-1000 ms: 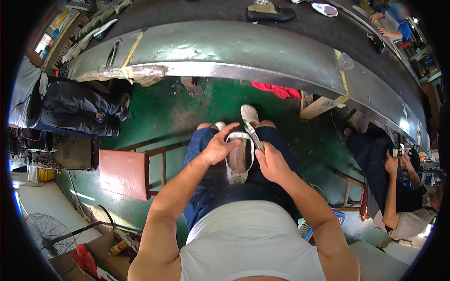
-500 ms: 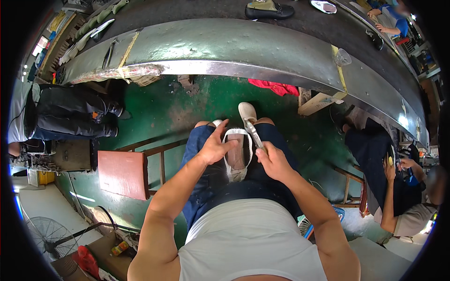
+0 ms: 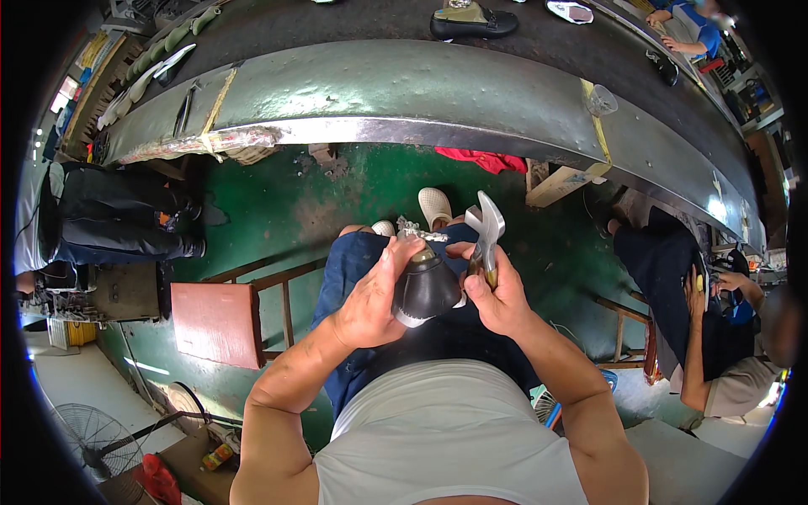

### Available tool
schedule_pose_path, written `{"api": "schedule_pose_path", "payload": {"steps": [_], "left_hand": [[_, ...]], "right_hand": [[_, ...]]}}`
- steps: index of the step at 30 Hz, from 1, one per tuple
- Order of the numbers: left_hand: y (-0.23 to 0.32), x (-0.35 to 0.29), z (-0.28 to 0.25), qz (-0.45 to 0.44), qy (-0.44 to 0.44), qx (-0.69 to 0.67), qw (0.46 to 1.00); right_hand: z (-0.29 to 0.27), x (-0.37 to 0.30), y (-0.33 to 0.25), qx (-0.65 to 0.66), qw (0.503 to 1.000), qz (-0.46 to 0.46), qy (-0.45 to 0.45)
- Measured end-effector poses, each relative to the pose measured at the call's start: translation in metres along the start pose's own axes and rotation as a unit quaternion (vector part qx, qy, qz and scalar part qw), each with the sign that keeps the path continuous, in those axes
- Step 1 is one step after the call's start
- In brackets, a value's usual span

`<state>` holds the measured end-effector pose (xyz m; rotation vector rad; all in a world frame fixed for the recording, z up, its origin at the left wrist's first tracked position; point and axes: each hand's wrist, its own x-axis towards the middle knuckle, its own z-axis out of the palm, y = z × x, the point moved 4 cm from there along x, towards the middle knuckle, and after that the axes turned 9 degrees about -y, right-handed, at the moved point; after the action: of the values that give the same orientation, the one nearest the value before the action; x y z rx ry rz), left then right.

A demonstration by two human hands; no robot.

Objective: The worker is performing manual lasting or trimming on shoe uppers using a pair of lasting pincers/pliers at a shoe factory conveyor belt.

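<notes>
Above my lap, a black shoe upper on a last [image 3: 427, 290] rests in my left hand [image 3: 376, 296], its rounded toe toward me. The fingers wrap round its left side. A crumpled clear plastic wrap [image 3: 419, 231] shows at its far end, and a white edge shows below. Beside the shoe's right side, my right hand [image 3: 498, 296] closes round the handles of silver lasting pliers [image 3: 488, 225], whose curved metal head points up and away. The right fingers come close to the shoe; whether they touch it I cannot tell. The shoe's sole is hidden.
A dark workbench with a metal edge [image 3: 353, 88] runs across ahead, bearing a black shoe [image 3: 474, 22] and another tool [image 3: 185, 108]. A reddish stool [image 3: 216, 324] stands at left. People are at left and right; a fan [image 3: 97, 438] is at lower left.
The shoe has turned over: its pale underside faced up before, and now its black toe shows. My left hand has closed round it. The pliers have swung upright, their head now raised.
</notes>
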<state>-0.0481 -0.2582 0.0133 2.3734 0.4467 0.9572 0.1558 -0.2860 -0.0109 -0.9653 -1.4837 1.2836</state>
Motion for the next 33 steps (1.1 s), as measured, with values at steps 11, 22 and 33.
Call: {"api": "schedule_pose_path", "payload": {"steps": [11,22,33], "left_hand": [[-0.007,0.003,0.007,-0.064,0.008,-0.135,0.989],[-0.098,-0.074,0.115,-0.489,-0.084,-0.238,0.835],[-0.089,-0.055,0.101,-0.440,-0.130,-0.545,0.702]], "right_hand": [[0.000,-0.005,-0.001,-0.072,0.995,0.022,-0.058],[-0.023,-0.031,0.111,-0.152,0.925,0.344,0.063],[-0.042,-0.027,0.090,-0.317,0.908,0.275,0.020]]}}
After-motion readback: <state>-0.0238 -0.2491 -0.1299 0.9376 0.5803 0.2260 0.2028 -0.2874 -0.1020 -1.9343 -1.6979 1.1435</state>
